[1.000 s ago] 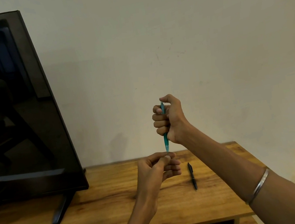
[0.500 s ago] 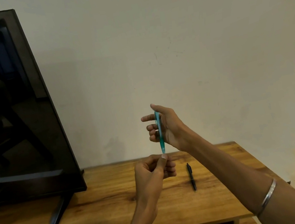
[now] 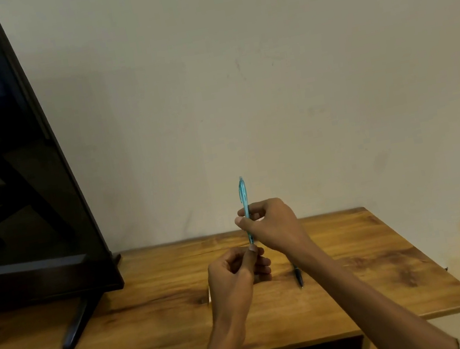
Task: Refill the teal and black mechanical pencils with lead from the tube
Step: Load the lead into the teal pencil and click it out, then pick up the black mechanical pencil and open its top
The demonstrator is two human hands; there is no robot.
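Wooden table [image 3: 392, 262] is running along a pale wall, with a dark television [image 3: 6, 167] crowding its left part and bare wood lying open to the right edge. Right hand [image 3: 274, 225] is pinching the teal pencil [image 3: 244, 202] upright above the table, long axis vertical, while the left hand [image 3: 234, 278] is curling its fingers closed just beneath the lower tip. Two pencils are showing; the black pencil [image 3: 298, 276] is lying flat, partly hidden under the right forearm.

r hand [image 3: 271, 225] raised w/ fingers [image 3: 244, 221] pinched, l hand [image 3: 234, 278] curled in loose fist just below.
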